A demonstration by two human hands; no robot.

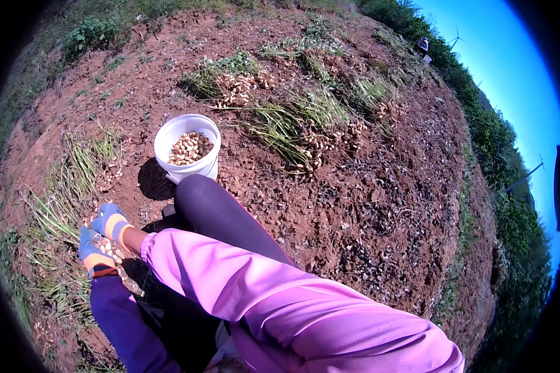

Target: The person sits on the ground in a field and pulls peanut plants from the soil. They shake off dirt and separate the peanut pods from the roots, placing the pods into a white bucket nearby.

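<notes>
Both my hands wear blue-grey gloves with orange and yellow cuffs and are close together at the left, over pulled peanut plants. My left hand [92, 250] is closed on a peanut plant [63, 219], whose stems spread out to the left. Right beside it, my right hand [111, 222] has its fingers curled in at the pods; what they grip is hidden. Pale peanuts [111, 250] show between the two gloves. A white bucket [168, 135] partly filled with loose peanuts [190, 148] stands on the soil ahead of my knee.
Several heaps of uprooted peanut plants [298, 121] lie on the reddish soil [379, 211] beyond the bucket. My dark-trousered leg [221, 214] is bent next to the bucket. Far off at the upper right, a person [423, 45] is near green bushes [491, 133].
</notes>
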